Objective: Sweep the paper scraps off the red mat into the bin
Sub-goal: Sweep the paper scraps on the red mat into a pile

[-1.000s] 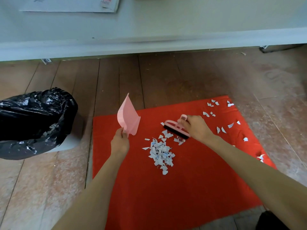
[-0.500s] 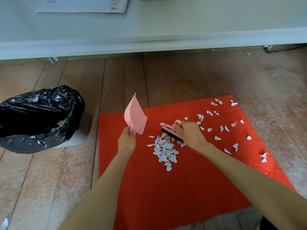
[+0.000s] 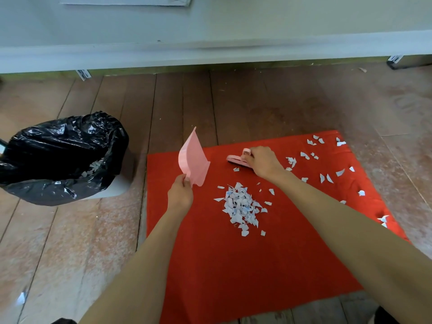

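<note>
right hand (image 3: 263,163) grips brush (image 3: 237,160), left hand (image 3: 180,195) grips dustpan (image 3: 192,159); gathering scraps (image 3: 240,206) on mat (image 3: 233,265); next, sweep strays in.

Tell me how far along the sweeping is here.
Done: some scraps lie in the bin, and a pile is gathered on the red mat. In hand: the right hand grips the brush near the mat's far edge; the left hand holds the dustpan raised off it. Left: loose scraps on the mat's right side, plus scooping the pile.

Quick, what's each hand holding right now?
Left hand: closed, gripping the pink dustpan.
Right hand: closed, gripping the pink brush.
</note>
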